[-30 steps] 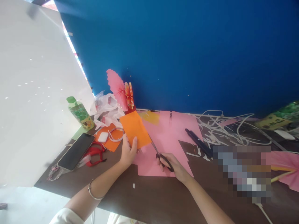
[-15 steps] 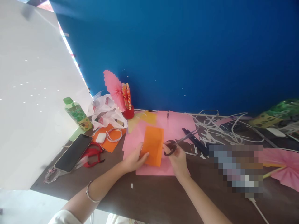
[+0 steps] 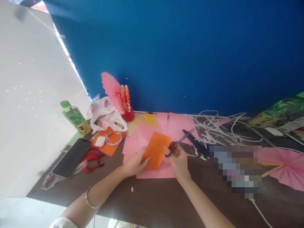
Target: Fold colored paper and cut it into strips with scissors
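Note:
An orange sheet of paper [image 3: 156, 150] is held at its left edge by my left hand [image 3: 136, 162], thumb on top and fingers behind. My right hand [image 3: 178, 161] grips the dark handles of a pair of scissors [image 3: 181, 139], whose blades point up and to the right, away from the paper. The right fingertips lie close to the orange paper's right edge; whether they touch it I cannot tell. Beneath both hands lie pink sheets [image 3: 133, 142] on the dark table [image 3: 152, 202].
A phone [image 3: 71, 157], red-handled tool [image 3: 92, 159], bottle [image 3: 75, 117] and white plastic bag [image 3: 104, 114] stand or lie left. Pink and orange paper fans [image 3: 112, 91] rise behind. Tangled white cables [image 3: 220, 129], a dark long object [image 3: 197, 142] and a pink fan [image 3: 287, 167] lie right.
The orange paper has tilted clockwise, its top leaning right. The scissors have shifted slightly left with my right hand, and the whole view has moved a little.

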`<state>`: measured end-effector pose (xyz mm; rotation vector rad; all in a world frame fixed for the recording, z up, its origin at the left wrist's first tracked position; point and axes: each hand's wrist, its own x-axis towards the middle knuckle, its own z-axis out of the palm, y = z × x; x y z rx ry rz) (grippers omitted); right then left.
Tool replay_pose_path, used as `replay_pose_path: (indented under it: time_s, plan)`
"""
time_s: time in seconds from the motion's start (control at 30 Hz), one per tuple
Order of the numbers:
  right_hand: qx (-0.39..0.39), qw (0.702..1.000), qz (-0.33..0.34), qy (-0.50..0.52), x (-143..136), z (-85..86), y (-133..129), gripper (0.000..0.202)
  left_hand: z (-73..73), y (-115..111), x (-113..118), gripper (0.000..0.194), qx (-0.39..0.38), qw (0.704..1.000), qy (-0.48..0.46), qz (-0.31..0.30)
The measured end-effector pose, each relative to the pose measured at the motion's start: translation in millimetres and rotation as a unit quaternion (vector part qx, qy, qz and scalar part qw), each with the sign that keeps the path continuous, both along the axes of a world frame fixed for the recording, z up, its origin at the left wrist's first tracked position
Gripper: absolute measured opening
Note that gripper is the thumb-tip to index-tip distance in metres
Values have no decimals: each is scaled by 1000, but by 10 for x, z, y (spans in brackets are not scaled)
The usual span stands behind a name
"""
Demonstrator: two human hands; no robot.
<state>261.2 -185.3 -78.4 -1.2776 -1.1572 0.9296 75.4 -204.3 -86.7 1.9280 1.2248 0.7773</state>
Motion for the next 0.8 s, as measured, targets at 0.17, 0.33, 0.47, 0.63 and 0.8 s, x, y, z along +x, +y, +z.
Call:
replay_pose_path:
  time_s: [0.17, 0.33, 0.47, 0.63, 0.8]
  plan:
    - [4, 1000, -9, -1, 7, -15, 11, 24, -1, 2, -11, 32, 41, 999, 26, 15]
    - [19, 1000, -9, -11, 7, -35, 17, 22, -45, 1, -25, 31, 95, 993, 64, 14]
    - [5, 1000, -6, -2, -2, 5, 4, 23, -106, 21, -40, 30, 98, 993, 58, 39]
    - [-34, 997, 65, -6, 9, 89, -19, 25, -103, 128, -57, 26, 78, 982, -87, 145]
    - [-32, 991, 126, -28, 31, 122, -26, 27, -53, 340, -64, 30, 58, 967, -151, 195]
